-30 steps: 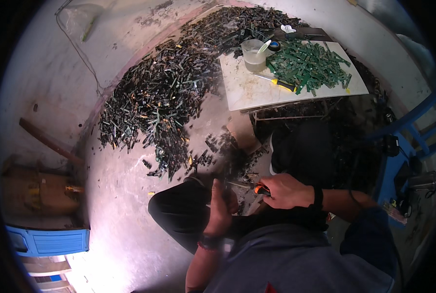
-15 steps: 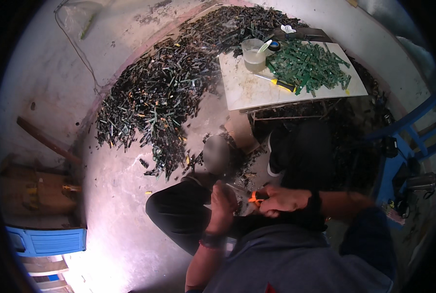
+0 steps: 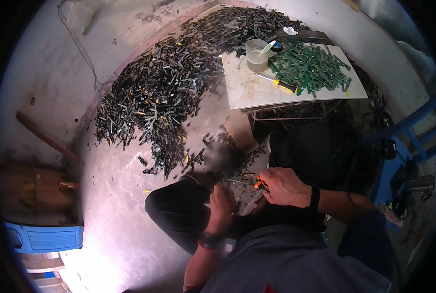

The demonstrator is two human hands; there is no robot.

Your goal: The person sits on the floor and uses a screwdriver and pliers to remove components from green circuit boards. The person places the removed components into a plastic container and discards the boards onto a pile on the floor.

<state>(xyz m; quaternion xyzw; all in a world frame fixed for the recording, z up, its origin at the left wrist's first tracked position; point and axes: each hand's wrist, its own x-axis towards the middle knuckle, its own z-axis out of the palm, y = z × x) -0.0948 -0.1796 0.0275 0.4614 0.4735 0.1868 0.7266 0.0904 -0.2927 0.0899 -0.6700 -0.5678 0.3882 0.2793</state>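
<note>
Right hand (image 3: pixel 287 188) wrapped round the orange-handled tool (image 3: pixel 260 185); left hand (image 3: pixel 221 202) curled narrow, can't tell on what. Dark strip heap (image 3: pixel 164 88) upper left to top centre, green strips (image 3: pixel 311 71) on the white board (image 3: pixel 250 95) upper right. Tool's lower centre, shaft toward left hand. I'd brace the left, push lightly, fingers off the shaft's line.
</note>
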